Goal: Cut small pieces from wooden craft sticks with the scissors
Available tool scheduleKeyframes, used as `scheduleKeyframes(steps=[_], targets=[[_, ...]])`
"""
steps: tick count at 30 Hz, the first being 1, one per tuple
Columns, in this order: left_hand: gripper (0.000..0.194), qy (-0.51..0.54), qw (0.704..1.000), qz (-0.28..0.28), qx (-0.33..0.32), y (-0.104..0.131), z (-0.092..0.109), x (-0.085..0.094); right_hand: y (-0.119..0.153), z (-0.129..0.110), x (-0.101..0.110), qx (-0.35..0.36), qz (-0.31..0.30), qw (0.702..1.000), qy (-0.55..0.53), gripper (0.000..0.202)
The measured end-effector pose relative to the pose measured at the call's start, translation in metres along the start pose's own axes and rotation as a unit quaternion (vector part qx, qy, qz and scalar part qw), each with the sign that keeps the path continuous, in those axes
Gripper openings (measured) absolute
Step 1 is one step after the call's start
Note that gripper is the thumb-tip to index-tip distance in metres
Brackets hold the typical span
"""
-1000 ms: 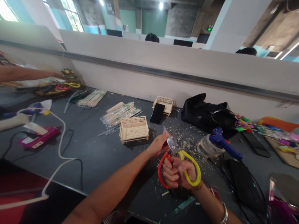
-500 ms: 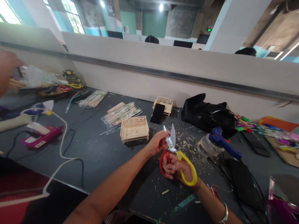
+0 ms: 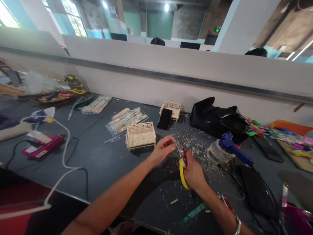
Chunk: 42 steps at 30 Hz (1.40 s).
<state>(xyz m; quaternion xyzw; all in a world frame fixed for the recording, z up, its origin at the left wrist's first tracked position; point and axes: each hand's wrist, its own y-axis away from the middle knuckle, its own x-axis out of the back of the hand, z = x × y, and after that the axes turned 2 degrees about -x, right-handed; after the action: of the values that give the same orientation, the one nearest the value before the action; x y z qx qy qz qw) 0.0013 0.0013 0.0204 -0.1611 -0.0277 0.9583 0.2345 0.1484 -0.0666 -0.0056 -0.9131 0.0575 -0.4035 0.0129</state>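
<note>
My right hand (image 3: pixel 194 173) is wrapped round the handles of a pair of scissors (image 3: pixel 182 174) with one yellow and one red loop. The blades point up and to the left, blurred, and look close together. My left hand (image 3: pixel 162 150) is closed in a pinch beside the blade tips; whatever its fingers hold is too small or hidden to make out. Left of my left hand stands a small bench-like model made of thin wooden sticks (image 3: pixel 141 136), with little bits lying on its seat. Wood scraps (image 3: pixel 194 148) are scattered behind and right of the scissors.
A phone (image 3: pixel 165 119) leans on a second small wooden model (image 3: pixel 174 109) by the partition. Bagged wooden sticks (image 3: pixel 127 119) lie left. To the right are a black bag (image 3: pixel 215 117) and a blue glue gun (image 3: pixel 234 148) on a clear container. Cables cross the left side.
The scissors have turned in my right hand, and their blades have come from spread to nearly together. My left hand has shifted slightly left. The other person's hand at far left has gone.
</note>
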Motion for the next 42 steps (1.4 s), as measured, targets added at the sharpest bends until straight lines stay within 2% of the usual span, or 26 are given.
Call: scheduleKeyframes(steps=[4, 10, 17, 23, 27, 37, 42], targets=[[0.033, -0.011, 1.0, -0.003, -0.024, 0.002, -0.001, 0.002, 0.003, 0.003, -0.001, 0.048, 0.013, 0.995, 0.081, 0.036], [0.036, -0.04, 0.998, -0.032, -0.038, 0.003, -0.007, 0.009, 0.004, 0.004, -0.001, 0.085, 0.013, 0.992, 0.088, 0.036], [0.04, -0.098, 0.992, -0.042, -0.068, 0.003, -0.005, 0.016, 0.005, 0.005, -0.002, 0.09, 0.012, 0.993, 0.077, 0.038], [0.035, -0.116, 0.991, -0.011, -0.064, 0.003, -0.004, 0.018, 0.005, 0.004, 0.0, 0.101, 0.026, 0.989, 0.109, 0.042], [0.031, -0.132, 0.988, -0.005, -0.075, 0.003, -0.001, 0.019, 0.005, 0.003, 0.0, 0.092, 0.008, 0.99, 0.106, 0.041], [0.027, -0.252, 0.953, -0.048, -0.164, 0.003, 0.0, 0.021, 0.007, 0.003, -0.004, 0.071, -0.022, 0.996, 0.056, 0.042], [0.028, -0.291, 0.937, -0.054, -0.186, 0.002, -0.001, 0.023, 0.007, -0.001, -0.001, 0.065, -0.041, 0.997, 0.017, 0.041]])
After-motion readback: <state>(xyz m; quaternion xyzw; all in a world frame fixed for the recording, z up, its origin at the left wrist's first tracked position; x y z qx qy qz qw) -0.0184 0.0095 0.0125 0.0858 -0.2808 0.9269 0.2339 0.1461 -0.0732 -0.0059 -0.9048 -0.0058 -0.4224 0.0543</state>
